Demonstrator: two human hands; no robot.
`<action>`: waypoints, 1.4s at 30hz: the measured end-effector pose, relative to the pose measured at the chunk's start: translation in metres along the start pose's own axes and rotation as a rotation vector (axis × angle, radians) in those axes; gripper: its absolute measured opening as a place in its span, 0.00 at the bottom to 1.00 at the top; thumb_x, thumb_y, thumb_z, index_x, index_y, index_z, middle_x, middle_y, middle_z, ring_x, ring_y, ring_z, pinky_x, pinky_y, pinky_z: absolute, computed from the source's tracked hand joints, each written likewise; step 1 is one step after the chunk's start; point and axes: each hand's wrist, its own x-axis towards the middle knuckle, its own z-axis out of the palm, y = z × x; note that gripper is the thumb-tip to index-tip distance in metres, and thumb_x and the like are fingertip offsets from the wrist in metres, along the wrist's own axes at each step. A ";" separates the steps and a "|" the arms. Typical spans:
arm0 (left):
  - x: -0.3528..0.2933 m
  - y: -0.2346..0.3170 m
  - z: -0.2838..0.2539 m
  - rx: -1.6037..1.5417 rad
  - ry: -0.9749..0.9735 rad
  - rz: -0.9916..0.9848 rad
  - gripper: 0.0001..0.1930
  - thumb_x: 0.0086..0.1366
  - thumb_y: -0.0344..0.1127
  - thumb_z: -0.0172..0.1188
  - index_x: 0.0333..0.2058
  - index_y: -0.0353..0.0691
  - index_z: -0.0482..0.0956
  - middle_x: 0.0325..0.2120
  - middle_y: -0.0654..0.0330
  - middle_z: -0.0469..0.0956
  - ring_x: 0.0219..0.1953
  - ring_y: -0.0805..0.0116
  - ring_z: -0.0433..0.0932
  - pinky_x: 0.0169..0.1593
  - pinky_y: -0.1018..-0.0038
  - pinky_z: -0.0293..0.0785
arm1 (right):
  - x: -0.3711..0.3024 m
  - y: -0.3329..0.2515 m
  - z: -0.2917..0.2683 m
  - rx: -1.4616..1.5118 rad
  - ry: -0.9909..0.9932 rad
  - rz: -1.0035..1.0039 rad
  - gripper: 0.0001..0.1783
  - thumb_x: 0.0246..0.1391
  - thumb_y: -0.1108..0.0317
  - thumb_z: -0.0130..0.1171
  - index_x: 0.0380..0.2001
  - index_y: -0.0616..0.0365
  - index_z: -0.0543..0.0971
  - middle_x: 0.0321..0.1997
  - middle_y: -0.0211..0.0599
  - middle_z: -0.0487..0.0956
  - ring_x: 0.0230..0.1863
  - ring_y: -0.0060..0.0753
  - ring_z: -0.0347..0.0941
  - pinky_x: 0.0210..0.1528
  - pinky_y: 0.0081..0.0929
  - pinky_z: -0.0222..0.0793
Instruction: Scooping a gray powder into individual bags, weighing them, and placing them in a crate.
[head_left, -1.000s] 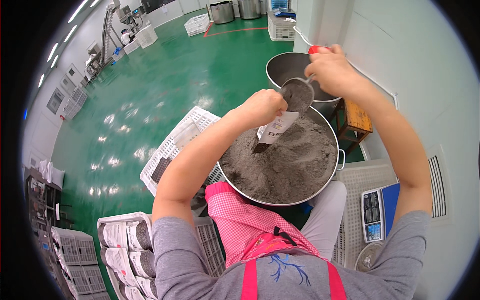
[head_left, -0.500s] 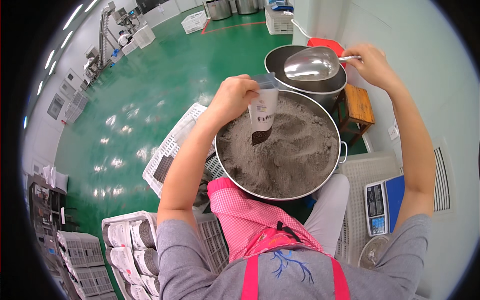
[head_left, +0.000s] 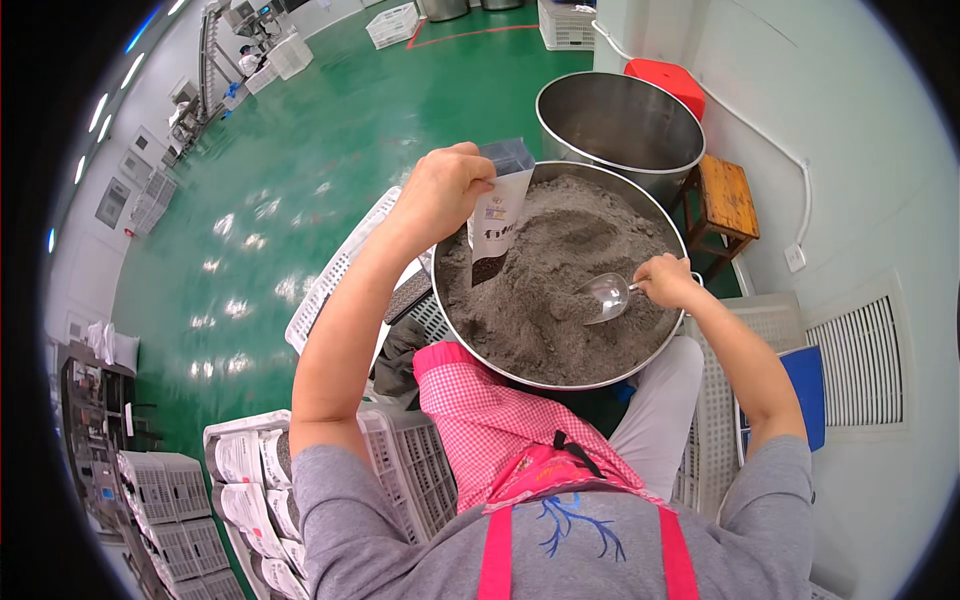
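Note:
My left hand (head_left: 446, 190) is closed on the upper edge of a white pouch (head_left: 496, 212) with a clear top and a dark patch at its lower end. The pouch hangs tilted over the left part of a large round metal pot (head_left: 683, 243), its mouth held apart. Grey-brown powder (head_left: 560, 345) fills much of the pot, heaped unevenly. At the pot's right side my right hand (head_left: 664, 279) grips the handle of a shiny metal scoop (head_left: 607, 298). The scoop's front edge is down in the powder.
Behind stands a second metal pot (head_left: 620, 178), beside a wooden stool (head_left: 728, 198) and a red object (head_left: 668, 82). Filled pouches (head_left: 252, 510) lie in a white crate at lower left. A blue-topped scale (head_left: 803, 395) sits right of my knee, near the wall.
My right hand has come down and nearer, bringing the scoop from above the rear pot into the powder. My left hand and the pouch have shifted slightly left.

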 end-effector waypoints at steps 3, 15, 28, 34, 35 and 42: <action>-0.003 0.001 -0.011 -0.022 -0.007 0.004 0.05 0.56 0.23 0.61 0.33 0.32 0.82 0.30 0.52 0.77 0.33 0.51 0.78 0.38 0.62 0.73 | -0.001 0.008 -0.036 0.051 -0.035 0.045 0.11 0.55 0.61 0.62 0.41 0.42 0.87 0.45 0.35 0.84 0.56 0.42 0.75 0.59 0.50 0.58; 0.027 0.016 0.021 0.052 -0.226 0.150 0.06 0.56 0.27 0.63 0.34 0.35 0.83 0.35 0.50 0.78 0.40 0.46 0.78 0.44 0.58 0.74 | -0.056 -0.029 -0.263 -0.038 0.666 -0.232 0.09 0.53 0.71 0.62 0.38 0.54 0.85 0.37 0.38 0.83 0.42 0.40 0.76 0.53 0.40 0.66; 0.033 0.019 0.041 -0.064 -0.117 0.160 0.06 0.55 0.25 0.64 0.33 0.35 0.84 0.34 0.51 0.79 0.38 0.48 0.79 0.42 0.60 0.74 | -0.057 -0.048 -0.273 -0.279 0.760 -0.265 0.08 0.55 0.69 0.61 0.37 0.47 0.86 0.38 0.33 0.80 0.49 0.37 0.73 0.57 0.44 0.59; 0.008 0.016 0.012 -0.101 -0.008 0.109 0.04 0.56 0.25 0.63 0.32 0.34 0.83 0.32 0.51 0.78 0.37 0.48 0.79 0.41 0.61 0.75 | -0.050 -0.013 -0.189 -0.564 0.550 -0.021 0.08 0.52 0.67 0.60 0.35 0.48 0.86 0.36 0.38 0.81 0.43 0.43 0.75 0.48 0.44 0.60; 0.000 0.013 0.011 -0.130 0.058 0.130 0.04 0.56 0.24 0.62 0.32 0.34 0.82 0.32 0.52 0.78 0.37 0.49 0.79 0.41 0.62 0.75 | -0.040 -0.019 -0.159 -0.657 0.425 0.002 0.07 0.49 0.67 0.61 0.32 0.48 0.86 0.35 0.39 0.82 0.43 0.43 0.76 0.47 0.44 0.61; -0.009 0.002 0.020 -0.153 0.133 0.244 0.06 0.54 0.21 0.61 0.32 0.35 0.82 0.34 0.54 0.79 0.38 0.53 0.80 0.40 0.65 0.77 | 0.024 -0.028 0.008 -0.465 -0.113 -0.206 0.15 0.53 0.65 0.60 0.45 0.50 0.85 0.46 0.42 0.82 0.53 0.43 0.77 0.63 0.55 0.59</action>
